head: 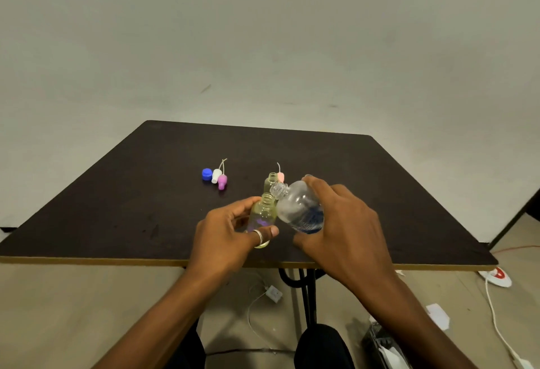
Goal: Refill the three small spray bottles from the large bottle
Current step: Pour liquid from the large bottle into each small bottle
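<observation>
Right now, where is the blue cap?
In the head view, the blue cap lies on the table, left of centre, beside the white spray top, farther back than the left hand.

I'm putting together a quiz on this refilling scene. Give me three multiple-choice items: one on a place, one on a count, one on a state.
1. Where is the blue cap? A. Screwed on a bottle. B. On the table. C. On the floor.
2. How many spray heads lie right beside that cap? A. Two. B. None. C. Five.
3. How is the large bottle held? A. Upright, capped. B. Flat on the table. C. Tilted, uncapped.

Answers:
1 B: it lies loose on the tabletop.
2 A: a white spray head and a pink spray head lie next to it.
3 C: the right hand tips its open mouth toward the small bottle gripped by the left hand.
</observation>
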